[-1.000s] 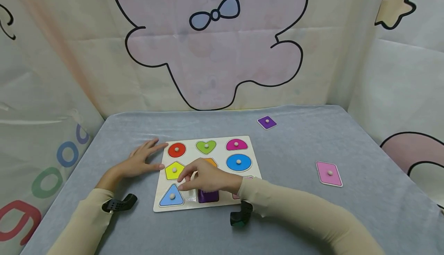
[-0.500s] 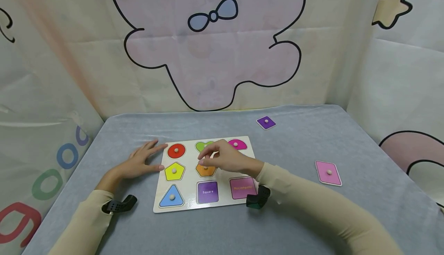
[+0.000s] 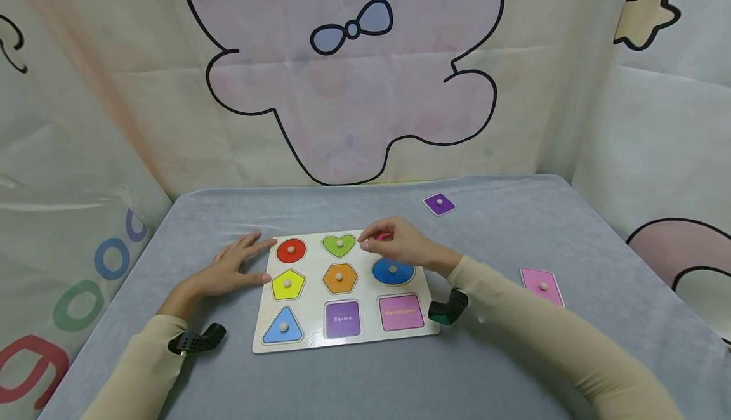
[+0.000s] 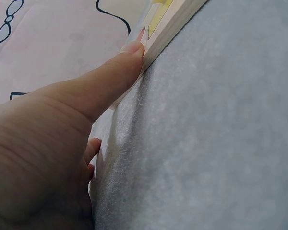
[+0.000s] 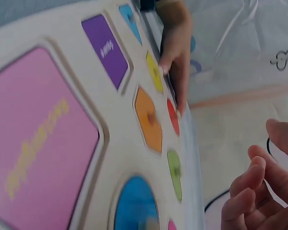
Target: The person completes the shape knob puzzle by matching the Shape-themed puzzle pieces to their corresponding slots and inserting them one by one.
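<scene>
A white shape puzzle board [image 3: 313, 318] lies on the table. My left hand [image 3: 228, 269] touches its left edge with thumb and fingers extended; the left wrist view shows the thumb [image 4: 113, 79] against the board's side. Over the board's upper right hovers my right hand [image 3: 402, 242], fingers loosely bent and holding nothing. It mostly hides the magenta half circle. Knobbed pieces fill several slots, among them the green heart [image 3: 339, 245], orange hexagon [image 3: 340, 278] and blue oval [image 3: 393, 272]. Bare are the purple "Square" slot [image 3: 342, 318] and the pink rectangle slot [image 3: 401, 312].
A purple knobbed piece [image 3: 439, 203] lies near the table's back edge. Farther right sits a pink knobbed rectangle [image 3: 541, 286], its lower edge by the right sleeve. Grey cloth [image 3: 485, 369] covers the table, and printed curtains [image 3: 354, 122] stand around it.
My right hand has swept from the board's lower left, near the blue triangle, up and right to the magenta half circle. The square and rectangle slots came into sight. My left hand stayed put.
</scene>
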Demonstrator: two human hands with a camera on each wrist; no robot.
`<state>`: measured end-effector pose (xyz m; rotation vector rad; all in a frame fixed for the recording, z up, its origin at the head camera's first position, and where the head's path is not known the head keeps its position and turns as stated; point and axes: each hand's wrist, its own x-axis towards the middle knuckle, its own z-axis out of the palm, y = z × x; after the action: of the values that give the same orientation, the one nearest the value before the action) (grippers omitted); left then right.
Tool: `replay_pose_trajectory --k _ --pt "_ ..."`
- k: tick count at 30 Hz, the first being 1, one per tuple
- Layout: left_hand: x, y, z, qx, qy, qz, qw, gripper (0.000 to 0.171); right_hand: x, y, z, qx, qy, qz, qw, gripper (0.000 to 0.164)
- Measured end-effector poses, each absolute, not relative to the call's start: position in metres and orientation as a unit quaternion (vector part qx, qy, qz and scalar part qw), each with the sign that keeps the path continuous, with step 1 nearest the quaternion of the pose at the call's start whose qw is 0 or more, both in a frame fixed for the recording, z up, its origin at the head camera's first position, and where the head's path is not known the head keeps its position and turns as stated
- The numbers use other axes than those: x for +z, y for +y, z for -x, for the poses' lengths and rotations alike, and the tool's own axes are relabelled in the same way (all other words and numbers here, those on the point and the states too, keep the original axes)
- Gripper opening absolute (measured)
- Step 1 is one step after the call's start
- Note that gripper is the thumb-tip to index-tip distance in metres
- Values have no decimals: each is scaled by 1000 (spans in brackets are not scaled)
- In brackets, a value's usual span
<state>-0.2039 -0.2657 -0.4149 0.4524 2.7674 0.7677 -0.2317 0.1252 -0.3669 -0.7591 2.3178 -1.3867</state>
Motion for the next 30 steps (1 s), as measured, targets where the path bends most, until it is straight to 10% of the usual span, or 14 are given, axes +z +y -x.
replay_pose_trajectory --k 30 --pt "-419 -269 206 264 945 -157 110 84 -386 234 314 -468 876 72 91 44"
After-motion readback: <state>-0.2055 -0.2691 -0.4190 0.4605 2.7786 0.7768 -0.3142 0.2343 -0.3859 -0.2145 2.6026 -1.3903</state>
